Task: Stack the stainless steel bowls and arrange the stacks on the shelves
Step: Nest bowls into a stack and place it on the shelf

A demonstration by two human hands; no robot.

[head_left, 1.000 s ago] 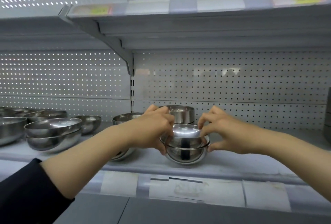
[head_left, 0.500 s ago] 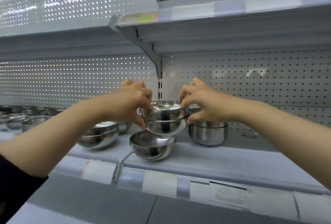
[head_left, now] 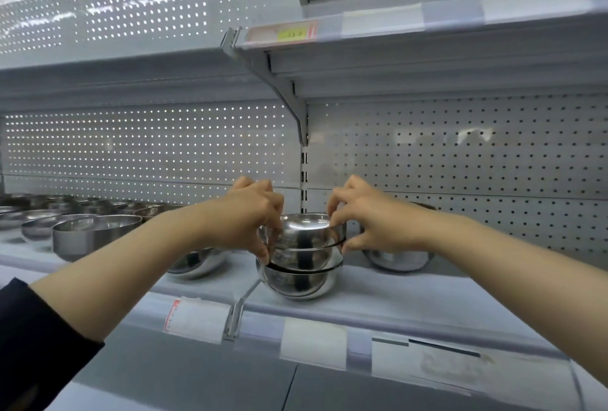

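The bowl stack [head_left: 301, 256] under my fingers is mirror-polished stainless steel, smooth and glossy. The shelf [head_left: 411, 303] and perforated back panel [head_left: 460, 154] look matt grey painted metal. Lower centre, the paper labels [head_left: 312, 343] sit behind glossy clear plastic.

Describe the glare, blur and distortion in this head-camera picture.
Head view: wide-angle bend curves the shelf edge and upper shelves; backlight glows through the pegboard holes at left; the stacked bowls, held by the left hand and right hand, show dark mirror streaks; the price label is too blurred to read.
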